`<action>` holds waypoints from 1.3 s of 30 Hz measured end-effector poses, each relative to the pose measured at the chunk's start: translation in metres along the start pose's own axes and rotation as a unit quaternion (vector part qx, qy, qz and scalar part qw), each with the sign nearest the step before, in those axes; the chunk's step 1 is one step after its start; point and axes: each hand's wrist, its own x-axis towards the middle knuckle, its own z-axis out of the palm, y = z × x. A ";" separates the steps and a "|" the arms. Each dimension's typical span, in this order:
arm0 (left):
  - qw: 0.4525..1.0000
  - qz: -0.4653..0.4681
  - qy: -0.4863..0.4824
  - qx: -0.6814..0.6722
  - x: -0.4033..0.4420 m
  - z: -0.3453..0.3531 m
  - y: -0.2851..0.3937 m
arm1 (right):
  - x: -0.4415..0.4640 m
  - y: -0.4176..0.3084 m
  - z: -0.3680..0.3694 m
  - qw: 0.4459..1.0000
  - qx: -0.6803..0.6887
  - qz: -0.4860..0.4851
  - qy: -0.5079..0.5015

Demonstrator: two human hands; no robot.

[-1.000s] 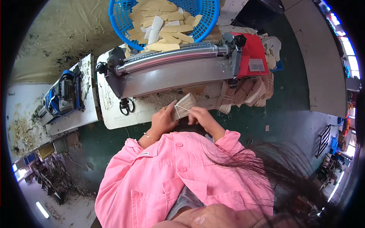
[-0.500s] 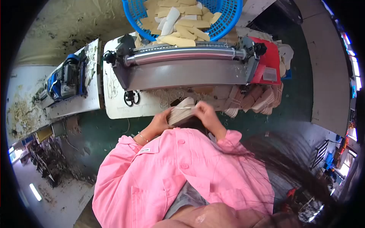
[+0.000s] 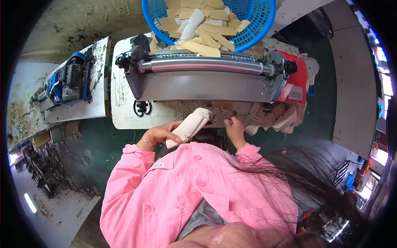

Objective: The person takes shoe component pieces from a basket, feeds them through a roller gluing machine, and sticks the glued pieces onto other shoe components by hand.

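Observation:
My left hand (image 3: 162, 133) is wrapped round the lower end of a stack of pale insole-shaped pieces (image 3: 190, 126), held tilted in front of my chest. A band crosses the stack near its upper end. To the right, apart from the stack, is my right hand (image 3: 235, 127), its thumb and fingers pinched together by the table's front edge; whatever they hold is too small to make out. Loose rubber bands (image 3: 178, 112) lie on the white table (image 3: 124, 117) beyond the stack.
A machine with a metal roller (image 3: 206, 65) and red side cover (image 3: 298, 74) stands on the table. Behind it is a blue basket (image 3: 269, 20) of beige and white pieces. Banded bundles (image 3: 285, 117) lie at the right; black scissors (image 3: 142, 108) at the left. A blue motor unit (image 3: 68, 80) stands further left.
The stack has turned and now shows its long flat face. My right hand has come away from it to the right, and my left hand has shifted toward its lower end.

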 end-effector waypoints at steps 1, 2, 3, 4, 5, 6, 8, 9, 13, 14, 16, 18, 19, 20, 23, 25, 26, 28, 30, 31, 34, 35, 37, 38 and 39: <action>0.996 -0.011 0.071 0.059 -0.003 -0.001 0.002 | -0.004 -0.017 -0.020 0.999 -0.026 -0.017 -0.025; 0.987 -0.033 0.084 0.131 -0.002 -0.013 -0.002 | -0.009 -0.023 -0.032 0.997 -0.055 -0.031 -0.049; 0.960 -0.076 0.097 0.250 0.007 -0.030 -0.012 | -0.005 -0.018 -0.035 0.988 -0.143 -0.061 -0.001; 0.916 -0.114 0.108 0.369 0.017 -0.037 -0.009 | 0.000 -0.019 -0.038 0.982 -0.181 -0.047 -0.012; 0.902 -0.122 0.096 0.403 0.026 -0.044 -0.005 | 0.006 -0.022 -0.040 0.975 -0.218 -0.035 -0.022; 0.886 -0.134 0.084 0.435 0.035 -0.038 0.004 | 0.008 -0.026 -0.042 0.966 -0.254 -0.021 -0.037; 0.862 -0.130 0.092 0.481 0.052 -0.054 -0.003 | 0.008 -0.039 -0.036 0.968 -0.220 -0.098 -0.069; 0.853 -0.116 0.113 0.496 0.069 -0.084 -0.030 | 0.007 -0.045 -0.029 0.970 -0.167 -0.161 -0.078; 0.813 -0.021 0.191 0.550 0.071 -0.087 -0.010 | 0.004 -0.079 0.003 0.936 -0.108 -0.305 -0.136; 0.797 0.029 0.219 0.561 0.065 -0.076 -0.006 | 0.004 -0.089 0.008 0.931 -0.138 -0.290 -0.171; 0.726 0.120 0.323 0.595 0.061 -0.080 -0.035 | 0.007 -0.097 0.022 0.918 -0.178 -0.261 -0.240; 0.721 0.161 0.399 0.543 0.053 -0.063 -0.045 | 0.010 -0.093 0.044 0.902 -0.201 -0.229 -0.306; 0.710 0.164 0.467 0.501 0.051 -0.056 -0.050 | 0.007 -0.087 0.053 0.904 -0.185 -0.260 -0.284; 0.708 0.148 0.492 0.485 0.057 -0.052 -0.050 | 0.008 -0.080 0.061 0.904 -0.172 -0.293 -0.259; 0.722 0.122 0.551 0.400 0.063 -0.050 -0.056 | 0.013 -0.093 0.062 0.901 -0.173 -0.236 -0.319; 0.758 0.144 0.564 0.294 0.068 -0.054 -0.061 | 0.014 -0.097 0.061 0.907 -0.165 -0.172 -0.348; 0.782 0.133 0.578 0.193 0.067 -0.052 -0.067 | 0.016 -0.096 0.061 0.917 -0.150 -0.155 -0.335; 0.802 0.108 0.587 -0.013 0.052 -0.016 -0.050 | 0.019 -0.096 0.059 0.924 -0.139 -0.147 -0.324; 0.886 0.094 0.392 -0.230 0.055 -0.033 -0.078 | 0.024 -0.097 0.057 0.919 -0.150 -0.163 -0.327; 0.897 0.085 0.279 -0.331 0.053 -0.035 -0.082 | 0.025 -0.091 0.063 0.926 -0.125 -0.183 -0.305; 0.883 0.131 0.306 -0.332 0.057 -0.022 -0.082 | 0.027 -0.080 0.074 0.933 -0.092 -0.189 -0.292; 0.893 0.138 0.305 -0.300 0.057 -0.019 -0.082 | 0.029 -0.079 0.073 0.926 -0.112 -0.159 -0.324; 0.891 0.136 0.319 -0.292 0.055 -0.019 -0.086 | 0.028 -0.080 0.070 0.921 -0.115 -0.148 -0.341; 0.890 0.136 0.328 -0.288 0.052 -0.019 -0.088 | 0.026 -0.078 0.068 0.925 -0.100 -0.168 -0.326; 0.888 0.134 0.326 -0.296 0.047 -0.018 -0.090 | 0.025 -0.078 0.064 0.928 -0.084 -0.187 -0.311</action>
